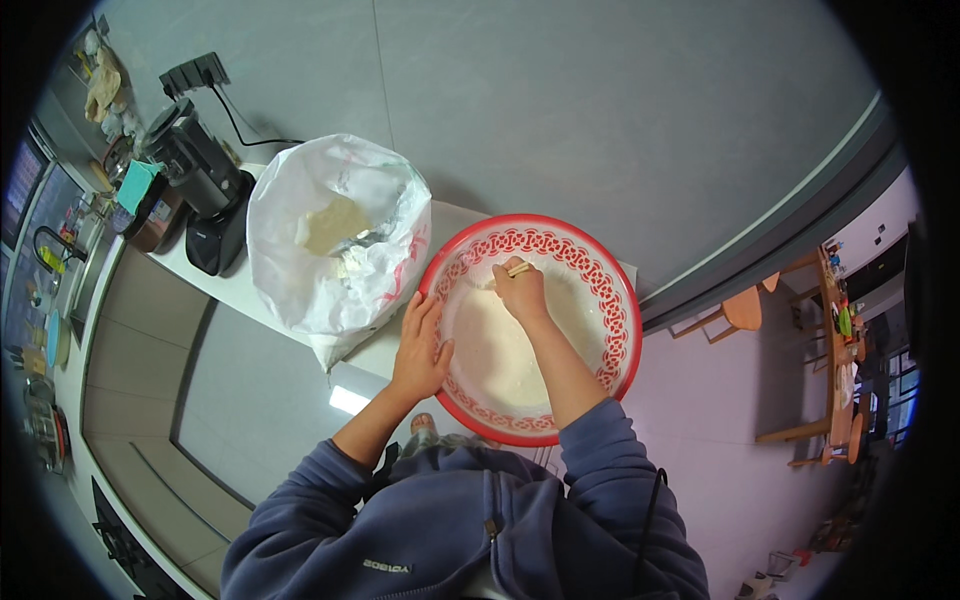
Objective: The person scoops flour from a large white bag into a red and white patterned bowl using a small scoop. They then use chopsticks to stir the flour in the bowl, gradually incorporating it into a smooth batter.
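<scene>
A large red-rimmed basin (615, 337) with a red pattern inside its wall stands before me, holding a pale, creamy batter-like mixture (495, 352). My right hand (519, 289) is closed around a pair of chopsticks (519, 268) over the far part of the mixture; their lower ends are hidden. My left hand (421, 349) rests against the basin's left rim, its fingers apart. To the left of the basin stands an open white plastic sack (289, 277), with pale powder and a beige patch (336, 225) visible inside.
A black blender-like appliance (202, 172) stands on the white counter (382, 352) beyond the sack, near a power strip (193, 73) on the grey wall. Further left are a sink faucet (56, 238) and a cooktop (124, 536). A wooden table (832, 360) and stools (741, 309) stand far right.
</scene>
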A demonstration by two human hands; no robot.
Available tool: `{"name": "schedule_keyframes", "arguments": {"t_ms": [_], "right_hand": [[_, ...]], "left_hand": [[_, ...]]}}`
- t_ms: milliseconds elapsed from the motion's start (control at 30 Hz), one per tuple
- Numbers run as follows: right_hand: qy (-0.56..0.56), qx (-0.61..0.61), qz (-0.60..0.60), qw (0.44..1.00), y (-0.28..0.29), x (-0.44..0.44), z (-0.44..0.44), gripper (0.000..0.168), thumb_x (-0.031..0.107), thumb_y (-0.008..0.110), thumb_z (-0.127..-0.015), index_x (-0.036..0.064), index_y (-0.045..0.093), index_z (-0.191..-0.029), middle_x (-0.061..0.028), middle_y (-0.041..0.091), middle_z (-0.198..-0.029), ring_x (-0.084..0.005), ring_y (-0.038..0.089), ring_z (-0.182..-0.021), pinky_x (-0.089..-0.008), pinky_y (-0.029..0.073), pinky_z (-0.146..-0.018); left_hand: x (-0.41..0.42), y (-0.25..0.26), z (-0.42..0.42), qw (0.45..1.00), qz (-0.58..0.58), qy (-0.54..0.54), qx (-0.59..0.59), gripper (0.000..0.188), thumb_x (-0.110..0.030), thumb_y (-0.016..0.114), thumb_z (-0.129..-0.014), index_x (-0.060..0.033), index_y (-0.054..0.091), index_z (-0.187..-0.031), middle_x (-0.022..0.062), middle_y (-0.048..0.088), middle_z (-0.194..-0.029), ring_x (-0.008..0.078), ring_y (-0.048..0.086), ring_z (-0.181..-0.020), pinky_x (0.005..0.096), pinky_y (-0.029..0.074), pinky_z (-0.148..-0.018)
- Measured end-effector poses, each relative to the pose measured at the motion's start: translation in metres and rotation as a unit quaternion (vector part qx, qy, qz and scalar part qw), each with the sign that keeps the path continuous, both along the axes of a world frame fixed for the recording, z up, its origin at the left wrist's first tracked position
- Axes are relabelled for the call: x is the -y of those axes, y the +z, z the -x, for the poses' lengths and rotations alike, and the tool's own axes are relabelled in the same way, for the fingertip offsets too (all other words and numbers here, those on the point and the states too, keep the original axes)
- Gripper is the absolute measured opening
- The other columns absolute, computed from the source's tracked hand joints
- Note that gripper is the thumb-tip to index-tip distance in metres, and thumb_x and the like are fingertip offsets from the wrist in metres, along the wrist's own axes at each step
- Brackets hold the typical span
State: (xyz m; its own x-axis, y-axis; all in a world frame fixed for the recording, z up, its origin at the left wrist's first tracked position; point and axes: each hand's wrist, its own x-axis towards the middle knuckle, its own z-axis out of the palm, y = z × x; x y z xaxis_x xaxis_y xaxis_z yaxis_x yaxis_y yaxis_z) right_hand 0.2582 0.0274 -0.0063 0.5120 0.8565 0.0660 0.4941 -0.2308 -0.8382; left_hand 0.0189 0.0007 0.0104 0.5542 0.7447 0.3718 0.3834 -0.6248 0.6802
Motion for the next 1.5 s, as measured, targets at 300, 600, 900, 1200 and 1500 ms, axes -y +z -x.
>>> {"name": "schedule_keyframes", "arguments": {"t_ms": [300, 600, 900, 1200, 1500], "right_hand": [[0.023, -0.047, 0.003, 0.999, 0.020, 0.005, 0.018, 0.024, 0.023, 0.066, -0.092, 0.001, 0.061, -0.082, -0.0152, 0.066, -0.070, -0.0262, 0.063, -0.063, -0.0400, 0.050, -0.063], [0.023, -0.035, 0.028, 0.999, 0.013, 0.004, 0.010, 0.025, 0.024, 0.063, -0.093, 0.002, 0.060, -0.081, -0.0158, 0.068, -0.072, -0.0298, 0.067, -0.065, -0.0426, 0.051, -0.063], [0.026, -0.023, 0.048, 0.998, 0.002, -0.011, -0.014, 0.024, 0.024, 0.063, -0.093, 0.003, 0.062, -0.081, -0.0141, 0.069, -0.073, -0.0290, 0.068, -0.066, -0.0421, 0.052, -0.064], [0.136, -0.009, 0.064, 0.989, 0.025, -0.005, -0.059, 0.012, 0.018, 0.070, -0.087, 0.006, 0.070, -0.086, -0.0061, 0.068, -0.074, -0.0147, 0.061, -0.066, -0.0329, 0.050, -0.064], [0.133, -0.063, 0.133, 0.980, 0.020, -0.007, -0.083, 0.013, 0.018, 0.074, -0.086, 0.006, 0.071, -0.090, -0.0028, 0.069, -0.075, -0.0110, 0.063, -0.069, -0.0285, 0.052, -0.064]], "left_hand": [[0.000, 0.001, 0.000, 1.000, 0.007, 0.002, -0.005, 0.064, -0.010, 0.065, -0.085, 0.0009, 0.042, -0.144, 0.0231, 0.036, -0.151, 0.0428, 0.023, -0.148, 0.0504, 0.022, -0.121], [0.000, 0.000, 0.000, 1.000, 0.012, 0.001, -0.008, 0.065, -0.011, 0.065, -0.085, 0.0006, 0.042, -0.144, 0.0224, 0.036, -0.151, 0.0431, 0.023, -0.148, 0.0508, 0.022, -0.121], [0.000, 0.000, 0.001, 1.000, 0.020, 0.000, -0.006, 0.066, -0.010, 0.066, -0.084, -0.0003, 0.043, -0.144, 0.0221, 0.037, -0.151, 0.0432, 0.023, -0.148, 0.0510, 0.022, -0.121], [0.001, 0.001, 0.001, 1.000, 0.013, 0.010, -0.008, 0.067, -0.009, 0.068, -0.082, 0.0003, 0.043, -0.144, 0.0220, 0.037, -0.151, 0.0429, 0.024, -0.148, 0.0497, 0.025, -0.120], [0.001, 0.003, 0.000, 1.000, -0.009, 0.014, -0.007, 0.068, -0.009, 0.069, -0.081, 0.0032, 0.043, -0.143, 0.0225, 0.039, -0.149, 0.0425, 0.026, -0.147, 0.0481, 0.029, -0.118]]}}
